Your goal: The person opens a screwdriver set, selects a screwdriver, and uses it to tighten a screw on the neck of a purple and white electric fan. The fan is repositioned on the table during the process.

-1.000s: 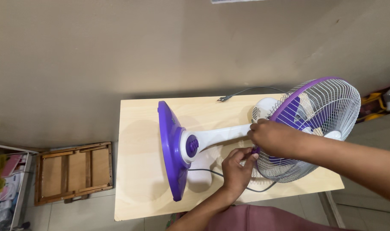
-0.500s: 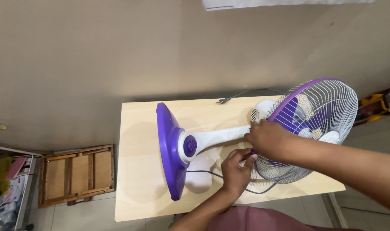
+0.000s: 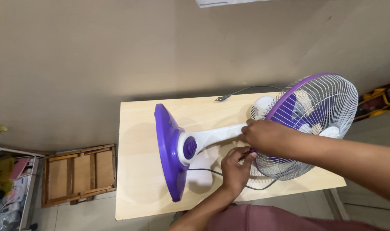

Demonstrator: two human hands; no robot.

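While the fan [image 3: 246, 132] lies on its side across the pale wooden surface [image 3: 137, 171], you've got both hands right at the spot where the white neck [image 3: 216, 134] meets the grille [image 3: 319, 115]. Your right hand [image 3: 265, 137] is curled over the top of that joint, fingers closed around it, holding the head steady. Your left hand [image 3: 235, 164] comes up from below with its fingers bunched together, pinching something small and purple at the grille's lower rim; can't tell if it's a clip or a nut, it's mostly hidden by your fingers.

Purple base [image 3: 167, 149] stands on edge at the left, and the cord [image 3: 212, 172] runs under the neck, with the plug [image 3: 221, 98] lying near the wall side of the surface.

Looks to me like you're in the middle of working the grille fastening at the bottom edge. My guess is the next bit needs a firm hold from the right hand so the head doesn't roll, plus a small careful twist or pull from the left, since that piece looks easy to drop off the near edge.
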